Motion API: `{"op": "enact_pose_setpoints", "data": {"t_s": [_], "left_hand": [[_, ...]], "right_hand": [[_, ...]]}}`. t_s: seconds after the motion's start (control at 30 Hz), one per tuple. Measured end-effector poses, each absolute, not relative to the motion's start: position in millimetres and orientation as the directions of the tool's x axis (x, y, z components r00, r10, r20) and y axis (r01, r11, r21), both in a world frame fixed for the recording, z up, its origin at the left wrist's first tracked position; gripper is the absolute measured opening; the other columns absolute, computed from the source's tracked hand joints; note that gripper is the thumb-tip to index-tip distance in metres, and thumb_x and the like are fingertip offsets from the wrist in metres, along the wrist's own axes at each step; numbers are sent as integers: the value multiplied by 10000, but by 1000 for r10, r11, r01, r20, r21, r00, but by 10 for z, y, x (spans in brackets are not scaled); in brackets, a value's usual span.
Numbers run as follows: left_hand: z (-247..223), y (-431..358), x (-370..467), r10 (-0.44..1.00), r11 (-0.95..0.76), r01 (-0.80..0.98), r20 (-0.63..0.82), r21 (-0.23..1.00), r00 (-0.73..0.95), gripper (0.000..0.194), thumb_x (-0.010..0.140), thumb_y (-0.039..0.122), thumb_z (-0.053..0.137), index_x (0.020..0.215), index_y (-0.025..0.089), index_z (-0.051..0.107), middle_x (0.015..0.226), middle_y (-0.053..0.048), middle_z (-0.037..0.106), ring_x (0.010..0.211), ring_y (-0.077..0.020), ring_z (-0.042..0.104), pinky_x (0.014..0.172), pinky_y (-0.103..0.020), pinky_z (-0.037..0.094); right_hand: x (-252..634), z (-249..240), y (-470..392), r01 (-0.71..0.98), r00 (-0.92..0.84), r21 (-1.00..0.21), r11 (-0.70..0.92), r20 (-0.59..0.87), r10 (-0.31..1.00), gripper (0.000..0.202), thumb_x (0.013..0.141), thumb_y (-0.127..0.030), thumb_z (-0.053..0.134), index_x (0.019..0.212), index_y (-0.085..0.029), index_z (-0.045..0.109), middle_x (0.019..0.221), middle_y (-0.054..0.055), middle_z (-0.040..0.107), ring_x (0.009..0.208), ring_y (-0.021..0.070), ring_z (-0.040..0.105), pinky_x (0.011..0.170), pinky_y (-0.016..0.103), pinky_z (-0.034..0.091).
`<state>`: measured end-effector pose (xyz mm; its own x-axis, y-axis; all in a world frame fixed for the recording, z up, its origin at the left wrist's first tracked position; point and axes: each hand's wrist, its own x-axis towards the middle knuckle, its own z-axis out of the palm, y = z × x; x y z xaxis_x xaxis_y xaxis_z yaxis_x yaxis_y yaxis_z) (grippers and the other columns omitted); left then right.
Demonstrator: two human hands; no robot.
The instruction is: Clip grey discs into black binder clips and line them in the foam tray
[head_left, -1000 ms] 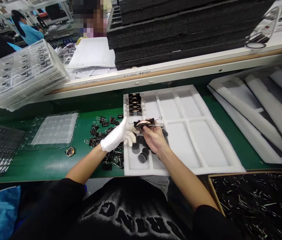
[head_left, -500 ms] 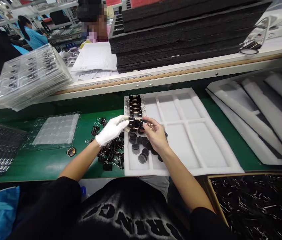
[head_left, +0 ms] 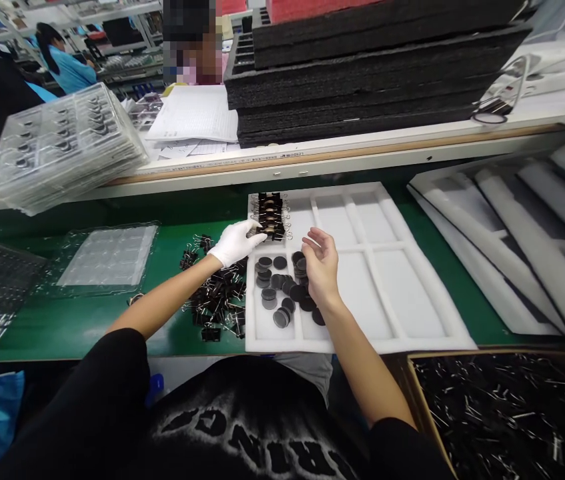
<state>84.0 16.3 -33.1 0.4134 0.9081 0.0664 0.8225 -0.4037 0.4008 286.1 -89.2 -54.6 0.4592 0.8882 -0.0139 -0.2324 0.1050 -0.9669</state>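
Observation:
My left hand (head_left: 237,244), in a white glove, pinches the near end of a row of binder-clipped round parts (head_left: 270,208) at the upper left of the white foam tray (head_left: 407,288). Its fingertips partly cover the part they hold, at the row's near end. My bare right hand (head_left: 322,264) hovers above the tray, fingers apart and holding nothing. Below and left of it lie several dark round discs (head_left: 282,317), some overlapping. Just left of the tray is a pile of loose black binder clips (head_left: 216,293) on the green table (head_left: 97,327).
Clear plastic trays (head_left: 107,257) lie at the left, with more stacked on the ledge (head_left: 62,143). White foam trays (head_left: 502,233) lean at the right. A box of binder clips (head_left: 517,407) stands front right. Black foam stacks (head_left: 372,87) rise behind; people sit beyond.
The clipped round part held between both hands has moved up to the row's near end, in my left hand. My right hand has let go and moved right, its fingers opening.

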Motion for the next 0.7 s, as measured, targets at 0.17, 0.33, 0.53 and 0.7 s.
{"op": "enact_pose_setpoints", "data": {"t_s": [0.17,0.33,0.53,0.7], "left_hand": [[-389,174,881,877,-477,845,72,241,475,387,966,489,676,1210,206,780,1269,-146,724,1241,-360,581,1025,-488,389],[-411,212,850,874,-485,857,64,177,481,427,1013,512,610,1267,210,773,1277,-154,721,1219,-363,586,991,-496,373],[-435,230,782,863,-503,842,69,196,500,383,1025,482,607,1287,254,769,1314,-98,737,1237,-320,612,981,-455,389],[-464,192,774,855,-518,827,100,218,509,364,1043,474,574,1268,272,775,1301,-87,749,1229,-291,628,983,-435,385]], "right_hand": [[2870,-551,-896,-226,447,-969,103,-9,895,351,796,-309,680,1142,-264,636,1367,79,655,1228,230,658,1102,433,524],[2894,-558,-890,-226,460,-967,114,-3,888,330,808,-319,666,1134,-272,641,1347,61,667,1233,220,657,1077,413,525],[2922,-575,-843,-207,488,-973,100,-14,873,319,787,-348,684,1092,-267,645,1255,51,682,1178,217,669,1048,407,533],[2959,-597,-818,-168,508,-982,81,-15,861,356,781,-409,689,1101,-265,629,1285,68,656,1164,218,675,939,366,550]]}}
